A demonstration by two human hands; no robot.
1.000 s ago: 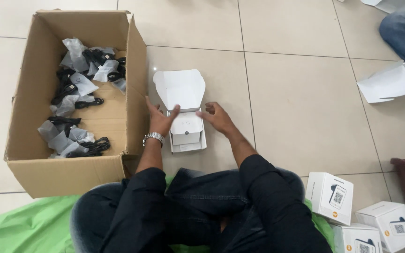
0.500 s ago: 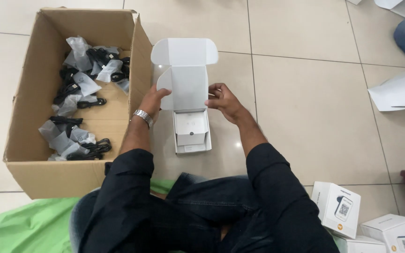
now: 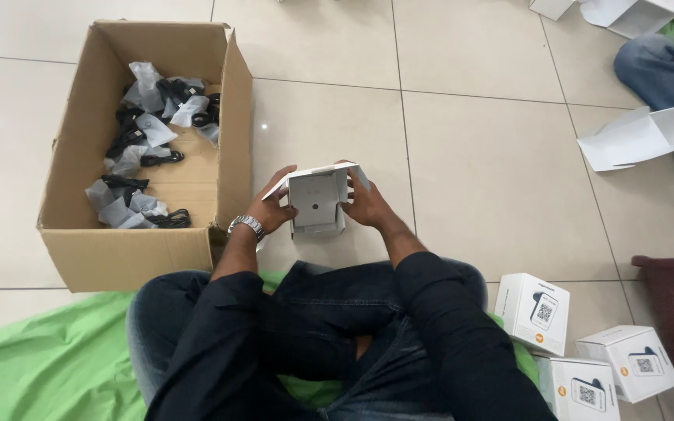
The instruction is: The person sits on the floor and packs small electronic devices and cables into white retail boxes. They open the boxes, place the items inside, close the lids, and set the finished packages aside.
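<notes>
Head view: the left hand [image 3: 273, 209] and right hand [image 3: 365, 206] are grasping a small white box [image 3: 317, 201] from its nine and three o'clock sides, its open face tilting toward the camera, lid flap raised at twelve o'clock (no clear long axis). It is hovering just above the beige tiled floor [image 3: 470, 156]. A cardboard carton [image 3: 228, 148] of bagged black cables [image 3: 146, 148] is sitting at nine o'clock; closed white boxes [image 3: 532, 312] are lying at four o'clock.
</notes>
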